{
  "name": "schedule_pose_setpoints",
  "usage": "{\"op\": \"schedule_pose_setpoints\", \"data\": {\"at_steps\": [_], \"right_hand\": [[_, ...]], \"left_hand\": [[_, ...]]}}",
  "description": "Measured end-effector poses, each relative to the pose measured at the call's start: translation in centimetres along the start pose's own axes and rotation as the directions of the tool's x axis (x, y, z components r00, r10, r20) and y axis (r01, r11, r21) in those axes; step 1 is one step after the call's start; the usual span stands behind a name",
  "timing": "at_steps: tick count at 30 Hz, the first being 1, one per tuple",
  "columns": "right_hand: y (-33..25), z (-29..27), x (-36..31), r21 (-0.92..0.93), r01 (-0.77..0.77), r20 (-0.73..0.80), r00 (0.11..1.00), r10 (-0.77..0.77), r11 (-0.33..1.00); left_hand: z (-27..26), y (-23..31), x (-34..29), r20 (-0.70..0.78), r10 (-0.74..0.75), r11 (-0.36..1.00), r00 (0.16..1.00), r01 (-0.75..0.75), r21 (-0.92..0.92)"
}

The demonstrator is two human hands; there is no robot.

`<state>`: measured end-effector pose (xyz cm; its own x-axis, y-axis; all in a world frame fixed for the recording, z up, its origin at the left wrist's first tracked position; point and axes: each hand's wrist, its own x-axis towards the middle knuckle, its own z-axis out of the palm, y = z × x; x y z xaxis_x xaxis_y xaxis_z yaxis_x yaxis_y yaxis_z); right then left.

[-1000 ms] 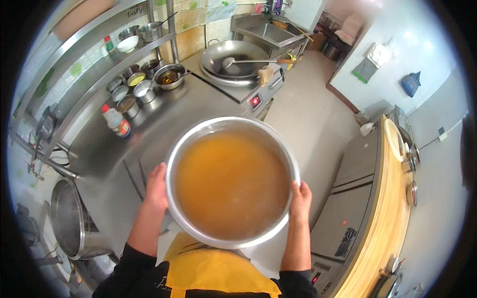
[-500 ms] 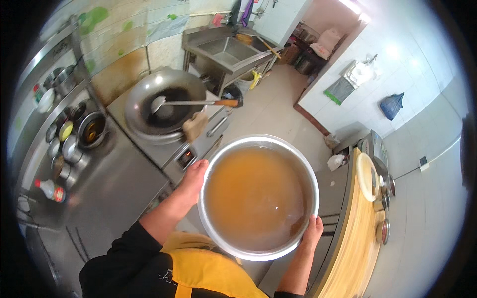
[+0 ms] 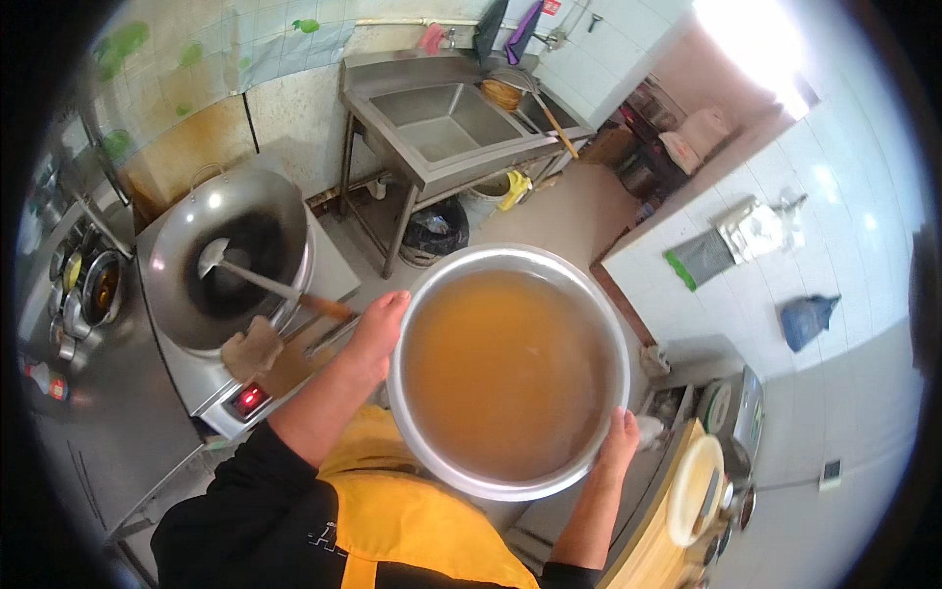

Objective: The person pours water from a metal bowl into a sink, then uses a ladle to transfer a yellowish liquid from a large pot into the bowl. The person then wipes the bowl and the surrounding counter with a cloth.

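Observation:
A wide metal basin (image 3: 396, 417) of cloudy amber liquid (image 3: 505, 378) is held up in front of my body. My left hand (image 3: 381, 332) grips its left rim, thumb on top. At the lower right rim, my right hand (image 3: 618, 442) holds on in the same way. The fingers of both hands are hidden under the basin. Left of the basin, a large wok (image 3: 177, 285) rests on the stove, with a wooden-handled wok spatula (image 3: 260, 280) lying in it.
Ahead stands a steel double sink (image 3: 446, 123) with a long-handled strainer (image 3: 559, 128). Below it are a black-lined bin (image 3: 435, 231) and a bucket (image 3: 483, 206). A steel counter (image 3: 118, 422) runs along the left. A wooden worktop (image 3: 643, 550) with a round white board (image 3: 694, 491) is at right.
I have moved forward and turned with the basin. The sink appears closer, while the wok and stove have shifted left in view. Both hands keep their hold on the rim.

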<state>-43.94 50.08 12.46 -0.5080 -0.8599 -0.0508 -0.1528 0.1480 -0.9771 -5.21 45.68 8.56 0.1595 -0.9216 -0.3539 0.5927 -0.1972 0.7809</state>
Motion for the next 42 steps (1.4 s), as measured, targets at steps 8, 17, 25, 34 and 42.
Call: {"op": "schedule_pose_setpoints", "data": {"at_steps": [8, 17, 25, 34, 42], "right_hand": [[-1.9, 10.4, 22.3, 0.077, 0.040, 0.190, 0.980, -0.054, 0.996], [-2.7, 28.5, 45.3, -0.032, -0.005, 0.305, 0.952, 0.015, 0.999], [-5.3, 43.8, 58.2, -0.199, 0.073, 0.645, 0.761, 0.074, 0.977], [-7.4, 56.0, 62.8, -0.338, 0.145, 0.699, 0.700, 0.145, 0.930], [-8.9, 61.6, 62.8, -0.417, 0.102, 0.713, 0.653, 0.256, 0.903]], "left_hand": [[7.7, 3.0, 17.8, -0.106, -0.016, 0.999, 0.994, 0.011, -0.046], [10.4, 6.2, 34.7, -0.407, 0.029, 0.987, 0.913, -0.090, -0.132], [9.0, 6.5, 46.0, -0.602, 0.005, 0.949, 0.798, -0.194, -0.248], [5.9, 8.9, 53.9, -0.649, -0.137, 0.938, 0.748, -0.114, -0.329], [4.2, 12.8, 55.6, -0.602, -0.251, 0.892, 0.758, -0.059, -0.448]]}}
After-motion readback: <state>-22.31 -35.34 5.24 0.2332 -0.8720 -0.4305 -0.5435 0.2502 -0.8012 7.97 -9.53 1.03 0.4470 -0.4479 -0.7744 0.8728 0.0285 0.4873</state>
